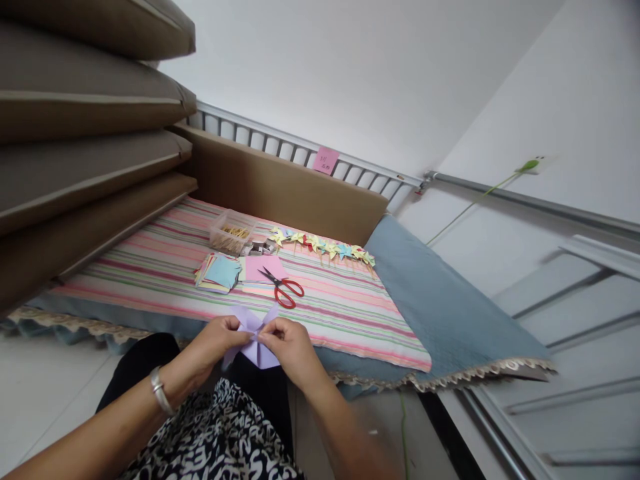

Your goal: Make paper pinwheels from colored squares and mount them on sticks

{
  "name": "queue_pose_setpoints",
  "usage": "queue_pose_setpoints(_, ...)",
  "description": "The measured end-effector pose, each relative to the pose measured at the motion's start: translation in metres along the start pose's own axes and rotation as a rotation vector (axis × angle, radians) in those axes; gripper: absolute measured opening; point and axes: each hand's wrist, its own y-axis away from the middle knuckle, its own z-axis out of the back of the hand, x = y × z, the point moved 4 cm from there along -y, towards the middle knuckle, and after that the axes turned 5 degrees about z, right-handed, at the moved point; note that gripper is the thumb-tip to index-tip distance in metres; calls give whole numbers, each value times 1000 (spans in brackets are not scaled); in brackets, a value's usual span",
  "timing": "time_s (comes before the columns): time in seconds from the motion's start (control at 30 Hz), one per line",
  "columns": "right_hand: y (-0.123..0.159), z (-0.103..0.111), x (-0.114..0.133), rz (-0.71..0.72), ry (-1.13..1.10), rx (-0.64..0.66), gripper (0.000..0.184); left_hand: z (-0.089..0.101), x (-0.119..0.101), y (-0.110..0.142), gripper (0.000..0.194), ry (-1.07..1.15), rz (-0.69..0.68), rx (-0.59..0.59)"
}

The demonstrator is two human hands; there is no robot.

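Observation:
A purple paper pinwheel [260, 355] is held over my lap, in front of the bed's edge. On its left side my left hand [223, 337] pinches the paper between thumb and fingers. My right hand [287, 340] has its fingertips closed at the pinwheel's centre; whether they also hold a pin there is too small to tell. Just beyond lie red-handled scissors [286, 292], their blades resting on pink paper [263, 268]. Left of them is a stack of coloured paper squares [223, 272], blue on top.
A clear plastic box [231, 232] of thin sticks stands behind the paper, beside small metallic items [259, 248]. Several finished pinwheels [327, 248] lie in a row on the striped cloth [340, 300]. Padded brown panels [90, 113] rise at left; a pink note [326, 161] hangs behind.

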Motion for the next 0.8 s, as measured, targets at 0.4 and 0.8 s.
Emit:
queue_pose_setpoints(0.4, -2, 0, 2, -3, 134, -41, 8, 0, 0, 0, 20, -13, -28, -23)
queue_pose_setpoints(0.8, -1, -5, -1, 14, 186, -96, 5, 2, 4, 1, 30, 35, 12, -24)
